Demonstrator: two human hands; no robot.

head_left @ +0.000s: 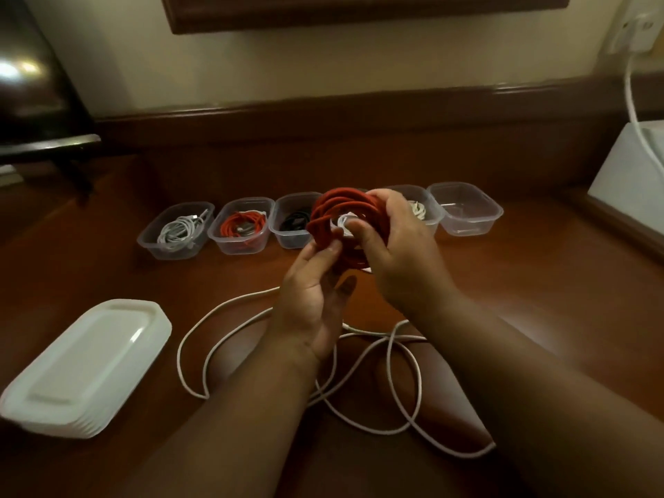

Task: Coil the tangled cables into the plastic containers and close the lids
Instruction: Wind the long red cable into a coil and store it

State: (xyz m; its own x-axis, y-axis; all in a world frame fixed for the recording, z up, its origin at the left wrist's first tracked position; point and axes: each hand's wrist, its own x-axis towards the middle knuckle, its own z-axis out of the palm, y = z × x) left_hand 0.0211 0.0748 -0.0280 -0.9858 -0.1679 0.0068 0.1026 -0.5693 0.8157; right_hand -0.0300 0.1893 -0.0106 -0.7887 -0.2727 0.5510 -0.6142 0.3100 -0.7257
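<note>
Both hands hold a coil of red cable (337,217) above the wooden table. My right hand (399,253) grips the coil's right side with fingers curled round it. My left hand (312,292) pinches the coil's lower left loops. Several clear plastic containers stand in a row behind: one with a white cable (176,231), one with a red cable (242,226), one with a black cable (293,221), one partly hidden by my right hand (424,210), and an empty one (467,210). A long white cable (391,354) lies loose and tangled on the table under my arms.
A stack of white lids (86,368) sits at the near left. A white box (632,181) stands at the right edge, with a white cord (636,113) running up to a wall socket. A dark object (32,95) stands at the far left.
</note>
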